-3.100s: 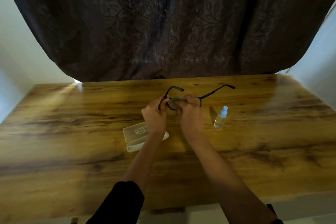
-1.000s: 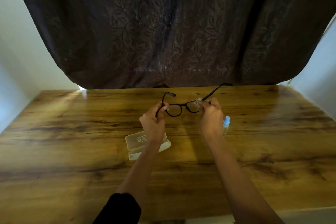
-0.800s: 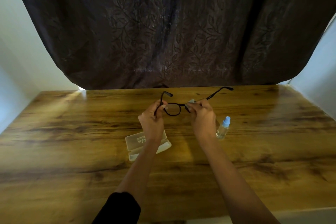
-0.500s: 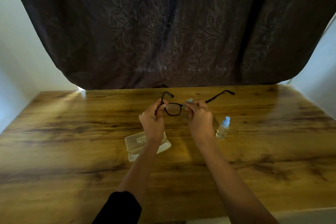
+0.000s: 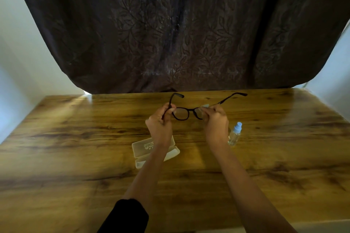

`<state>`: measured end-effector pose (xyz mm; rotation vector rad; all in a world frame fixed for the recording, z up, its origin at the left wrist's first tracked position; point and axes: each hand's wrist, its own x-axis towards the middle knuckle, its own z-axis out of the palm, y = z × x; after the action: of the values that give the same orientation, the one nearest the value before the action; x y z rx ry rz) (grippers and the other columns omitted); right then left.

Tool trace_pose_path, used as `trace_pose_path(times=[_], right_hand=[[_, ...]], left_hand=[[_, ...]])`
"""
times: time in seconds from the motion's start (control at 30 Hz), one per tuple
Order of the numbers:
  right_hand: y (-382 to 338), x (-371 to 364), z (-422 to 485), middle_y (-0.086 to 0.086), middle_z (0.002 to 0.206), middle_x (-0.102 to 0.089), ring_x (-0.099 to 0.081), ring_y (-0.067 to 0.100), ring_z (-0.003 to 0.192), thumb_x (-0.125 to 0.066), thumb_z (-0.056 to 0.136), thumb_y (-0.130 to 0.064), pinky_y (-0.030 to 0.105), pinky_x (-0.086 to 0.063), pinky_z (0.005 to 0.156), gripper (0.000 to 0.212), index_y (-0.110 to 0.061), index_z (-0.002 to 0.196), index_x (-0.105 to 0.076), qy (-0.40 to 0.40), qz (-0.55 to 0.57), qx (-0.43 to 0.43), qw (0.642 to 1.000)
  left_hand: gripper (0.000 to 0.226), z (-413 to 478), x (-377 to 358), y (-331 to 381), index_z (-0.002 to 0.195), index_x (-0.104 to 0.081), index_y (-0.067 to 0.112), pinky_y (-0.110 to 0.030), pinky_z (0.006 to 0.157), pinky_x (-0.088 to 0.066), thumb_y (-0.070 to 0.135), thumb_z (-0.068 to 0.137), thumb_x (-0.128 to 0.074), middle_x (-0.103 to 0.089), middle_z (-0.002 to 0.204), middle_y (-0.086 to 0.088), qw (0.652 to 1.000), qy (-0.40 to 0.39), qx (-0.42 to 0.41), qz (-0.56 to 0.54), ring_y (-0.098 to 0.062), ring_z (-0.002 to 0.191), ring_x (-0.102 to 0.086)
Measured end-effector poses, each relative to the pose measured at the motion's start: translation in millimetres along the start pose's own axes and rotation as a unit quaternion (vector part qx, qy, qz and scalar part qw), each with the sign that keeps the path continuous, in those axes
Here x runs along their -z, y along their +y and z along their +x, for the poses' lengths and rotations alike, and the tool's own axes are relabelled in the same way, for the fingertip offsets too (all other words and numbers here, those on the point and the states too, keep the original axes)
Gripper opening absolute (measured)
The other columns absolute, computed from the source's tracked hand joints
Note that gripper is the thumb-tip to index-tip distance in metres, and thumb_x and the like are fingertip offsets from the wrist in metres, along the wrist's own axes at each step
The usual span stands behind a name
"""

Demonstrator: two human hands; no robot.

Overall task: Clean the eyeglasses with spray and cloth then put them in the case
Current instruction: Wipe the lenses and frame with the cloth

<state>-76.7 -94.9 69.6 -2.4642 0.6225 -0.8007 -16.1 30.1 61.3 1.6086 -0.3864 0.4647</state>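
**A:** Where are the eyeglasses (image 5: 181, 113)?

**B:** Held up over the far middle of the wooden table (image 5: 75, 138), between both hands, lenses towards the person. Both temple arms are unfolded and point away, towards the dark leaf-patterned curtain (image 5: 180, 34).

**A:** And the left hand (image 5: 159, 125)?

**B:** Its fingers are curled, and thumb and fingers pinch the frame's left end, about where the temple arm joins it.

**A:** The right hand (image 5: 216, 123)?

**B:** Also curled. It pinches a pale cloth (image 5: 205, 105) against the right lens, and only a small corner of the cloth shows above the fingertips. The hand covers most of that lens, so I cannot tell how the cloth lies on the glass.

**A:** Where is the spray bottle (image 5: 234, 134)?

**B:** It stands upright on the table just to the right of the right wrist — clear body, light blue cap. Neither hand touches it.

**A:** And the case (image 5: 143, 147)?

**B:** It is pale, lies open on the table nearer the person than the glasses, and has some print inside the lid. The left forearm passes over it and hides part of it, so what lies in that part I cannot tell.

**A:** Anything else?

**B:** A black sleeve (image 5: 125, 215) on the left arm at the lower edge — the right forearm is bare.
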Motion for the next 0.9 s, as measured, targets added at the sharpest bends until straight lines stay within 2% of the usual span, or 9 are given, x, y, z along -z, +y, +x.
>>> trace_pose_path(times=[0.1, 0.23, 0.3, 0.47, 0.63, 0.77, 0.9], right_hand=[[4.7, 3.0, 6.3, 0.014, 0.111, -0.058, -0.06, 0.021, 0.091, -0.052, 0.092, -0.011, 0.017, -0.042, 0.074, 0.025, -0.007, 0.113, -0.064, 0.016, -0.004, -0.036, 0.999], [-9.1, -3.0, -2.4, 0.007, 0.113, -0.055, -0.052, 0.009, 0.088, -0.054, 0.089, -0.004, 0.002, -0.033, 0.071, 0.029, -0.008, 0.116, -0.062, -0.015, 0.032, 0.014, 0.999], [-4.2, -2.8, -0.7, 0.006, 0.113, -0.055, -0.049, 0.005, 0.088, -0.052, 0.09, -0.007, -0.001, -0.031, 0.067, 0.028, -0.008, 0.117, -0.061, -0.019, 0.033, 0.014, 0.999], [8.9, -0.1, 9.0, 0.014, 0.112, -0.057, -0.06, 0.021, 0.09, -0.051, 0.092, -0.015, 0.015, -0.039, 0.072, 0.026, -0.008, 0.115, -0.063, 0.021, -0.007, -0.039, 0.999], [-1.6, -9.0, -2.1, 0.008, 0.109, -0.057, -0.06, 0.017, 0.085, -0.056, 0.087, 0.0, 0.017, -0.049, 0.077, 0.03, -0.009, 0.115, -0.063, -0.009, 0.036, 0.036, 0.999], [13.5, -4.3, 3.1, 0.012, 0.107, -0.058, -0.061, 0.019, 0.085, -0.052, 0.092, -0.013, 0.016, -0.041, 0.07, 0.025, -0.008, 0.112, -0.065, 0.014, 0.004, -0.017, 1.0], [2.5, -6.0, 0.0, 0.011, 0.108, -0.058, -0.061, 0.019, 0.088, -0.057, 0.087, -0.003, 0.015, -0.042, 0.075, 0.025, -0.006, 0.111, -0.065, 0.01, 0.028, -0.006, 1.0]], left_hand=[[0.013, -2.5, -2.9, 0.7, 0.092, -0.07, 0.001, -0.005, 0.073, -0.046, 0.003, 0.085, -0.059, -0.069, 0.085, 0.003, 1.0, -0.001, 0.002, 0.0, 0.012, 0.08, -0.063], [0.012, -0.8, -5.7, 4.5, 0.09, -0.071, 0.002, -0.003, 0.07, -0.044, 0.003, 0.086, -0.059, -0.069, 0.083, 0.003, 1.0, 0.007, -0.005, 0.006, 0.012, 0.078, -0.062], [0.012, 0.1, -4.8, 4.9, 0.089, -0.071, 0.003, -0.003, 0.068, -0.044, 0.003, 0.086, -0.058, -0.069, 0.082, 0.003, 1.0, 0.008, -0.005, 0.008, 0.011, 0.077, -0.062], [0.013, -2.9, -4.9, -0.4, 0.092, -0.07, 0.003, -0.005, 0.074, -0.046, 0.004, 0.087, -0.058, -0.07, 0.085, 0.0, 1.0, 0.006, 0.01, 0.005, 0.009, 0.08, -0.063], [0.013, -0.5, -6.7, 0.1, 0.091, -0.071, 0.005, -0.003, 0.07, -0.045, 0.003, 0.086, -0.059, -0.068, 0.084, 0.006, 1.0, 0.018, 0.005, 0.01, 0.014, 0.078, -0.061], [0.013, -2.5, -6.5, -1.8, 0.093, -0.07, 0.002, -0.003, 0.071, -0.046, 0.003, 0.086, -0.06, -0.069, 0.085, 0.004, 1.0, 0.011, 0.004, 0.01, 0.013, 0.079, -0.062], [0.013, -4.2, -9.8, -1.3, 0.092, -0.071, 0.003, -0.003, 0.07, -0.045, 0.004, 0.086, -0.06, -0.069, 0.085, 0.005, 1.0, 0.008, 0.008, 0.013, 0.014, 0.078, -0.061]])
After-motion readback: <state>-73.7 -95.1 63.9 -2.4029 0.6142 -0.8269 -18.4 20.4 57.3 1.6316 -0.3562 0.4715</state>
